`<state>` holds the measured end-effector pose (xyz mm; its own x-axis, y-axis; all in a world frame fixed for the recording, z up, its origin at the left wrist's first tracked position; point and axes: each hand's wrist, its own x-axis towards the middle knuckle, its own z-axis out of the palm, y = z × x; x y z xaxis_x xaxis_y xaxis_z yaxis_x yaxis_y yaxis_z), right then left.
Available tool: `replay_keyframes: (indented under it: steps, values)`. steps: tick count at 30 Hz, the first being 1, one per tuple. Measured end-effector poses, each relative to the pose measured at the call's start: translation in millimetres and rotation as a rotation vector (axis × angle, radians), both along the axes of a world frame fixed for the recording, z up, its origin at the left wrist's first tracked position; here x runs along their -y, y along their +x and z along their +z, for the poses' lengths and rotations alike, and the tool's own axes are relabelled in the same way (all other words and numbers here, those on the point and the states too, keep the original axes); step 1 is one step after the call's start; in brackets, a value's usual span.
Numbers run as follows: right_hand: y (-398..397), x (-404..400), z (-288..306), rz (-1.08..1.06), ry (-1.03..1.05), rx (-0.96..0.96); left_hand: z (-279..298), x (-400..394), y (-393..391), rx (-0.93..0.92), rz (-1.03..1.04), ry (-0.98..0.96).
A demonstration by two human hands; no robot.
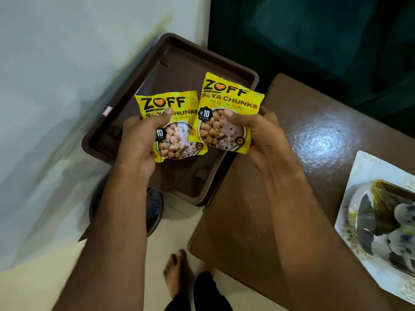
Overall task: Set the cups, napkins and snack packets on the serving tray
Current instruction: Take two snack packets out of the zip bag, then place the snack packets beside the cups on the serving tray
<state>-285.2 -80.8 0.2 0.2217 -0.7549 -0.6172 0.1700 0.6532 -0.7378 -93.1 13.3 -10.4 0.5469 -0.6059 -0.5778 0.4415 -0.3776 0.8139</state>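
- Our left hand [139, 140] grips one yellow snack packet [174, 129], thumb on its face.
- Our right hand [262, 135] grips a second packet [226, 113], at three o'clock of the first.
- Both packets hang over the brown serving tray [170, 59], beside the brown table [247, 209].

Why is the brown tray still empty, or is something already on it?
Empty, as far as shows: the brown tray floor is bare. Both yellow packets, left and right, are held above it.

Two snack packets [170, 126] [226, 113]: glossy printed plastic film, crinkled. Tray [125, 113]: brown moulded plastic, smooth, dull sheen. Table [314, 140]: dark, polished, glare-bright. Floor [40, 286]: pale smooth tile.
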Motion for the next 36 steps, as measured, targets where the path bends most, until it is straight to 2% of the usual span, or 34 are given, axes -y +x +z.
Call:
replay_keyframes:
  steps: [14, 20, 27, 36]
  values:
    - [-93.3, -54.5, 16.3, -0.036, -0.021, -0.056, 29.0, -25.9, -61.5, -0.054, -0.153, -0.082]
    - [-138.3, -70.2, 18.8, -0.124, -0.062, -0.184, 33.3, -27.6, -104.5, -0.056, -0.261, -0.066]
    - [-209.5, -72.8, 11.0, -0.214, -0.071, -0.243, 25.6, -16.1, -180.9, -0.088, -0.347, -0.008]
    - [-360.8, -66.8, 21.0, -0.265, -0.126, -0.371, 21.3, 9.0, -323.3, -0.084, -0.375, 0.032]
